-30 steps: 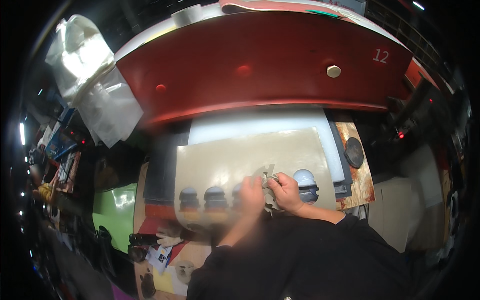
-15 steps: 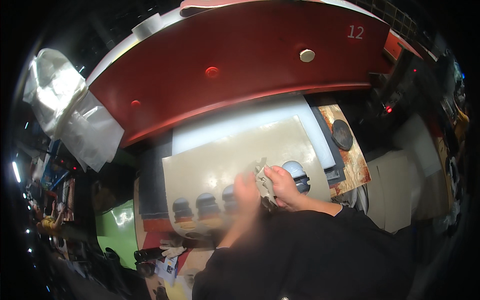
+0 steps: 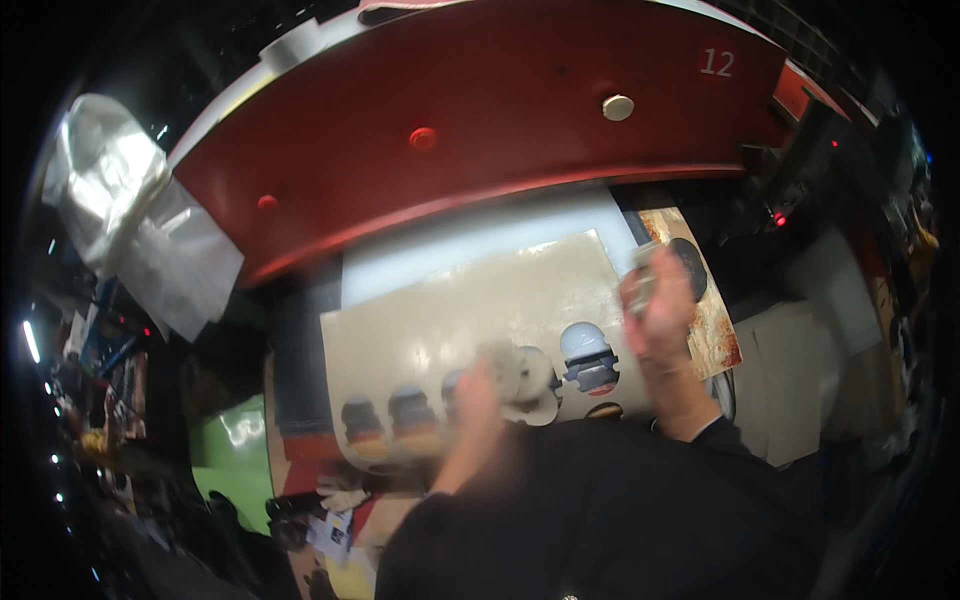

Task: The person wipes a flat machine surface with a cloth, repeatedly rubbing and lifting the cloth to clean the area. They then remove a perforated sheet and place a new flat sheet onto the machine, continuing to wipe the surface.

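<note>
A large beige sheet [image 3: 470,290] lies in front of me, with a row of rounded cut-out holes [image 3: 590,358] along its near part. My left hand [image 3: 476,408] is over the near middle of the sheet, smeared by motion, its fingers against a beige cut piece [image 3: 533,380] with rounded lobes. Farther right, past the sheet's edge, my right hand [image 3: 664,312] is raised and closed around a small beige scrap [image 3: 643,282]. Blur hides the exact finger positions.
A broad red machine beam [image 3: 480,120] spans the far side, above a white board [image 3: 480,235] under the sheet. To the right, a dark oval piece [image 3: 690,265] rests on a worn brown board [image 3: 715,340]. Clear plastic [image 3: 130,220] hangs at left, above a green panel [image 3: 235,450].
My hands were together over the sheet around crumpled beige scrap. My right hand has moved right and away with a scrap; the left remains near the same place, beside a lobed piece.
</note>
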Demonstrator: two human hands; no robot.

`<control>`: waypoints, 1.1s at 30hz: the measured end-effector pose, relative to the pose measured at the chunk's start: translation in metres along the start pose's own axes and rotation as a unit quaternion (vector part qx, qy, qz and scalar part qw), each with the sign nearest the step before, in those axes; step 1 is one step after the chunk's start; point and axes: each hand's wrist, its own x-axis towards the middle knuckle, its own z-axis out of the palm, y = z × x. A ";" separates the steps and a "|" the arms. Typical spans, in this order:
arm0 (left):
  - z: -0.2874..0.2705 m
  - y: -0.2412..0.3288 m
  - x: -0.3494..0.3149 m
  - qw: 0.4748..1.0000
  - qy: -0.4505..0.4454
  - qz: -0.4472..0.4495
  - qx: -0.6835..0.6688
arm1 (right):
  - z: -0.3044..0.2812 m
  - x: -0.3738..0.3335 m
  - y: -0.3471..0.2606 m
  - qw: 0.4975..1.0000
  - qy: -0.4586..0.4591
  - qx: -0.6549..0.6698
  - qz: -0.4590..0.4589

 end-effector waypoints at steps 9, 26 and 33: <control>-0.022 0.025 -0.010 0.990 -0.016 0.141 0.009 | -0.177 0.037 -0.046 0.905 0.307 -0.268 -0.122; -0.036 0.031 0.016 0.979 -0.018 0.205 -0.016 | -0.272 0.030 -0.061 0.802 0.239 -0.532 -0.130; -0.002 0.063 -0.031 0.971 -0.095 0.198 -0.092 | -0.044 -0.039 0.093 0.884 -0.227 -0.155 0.378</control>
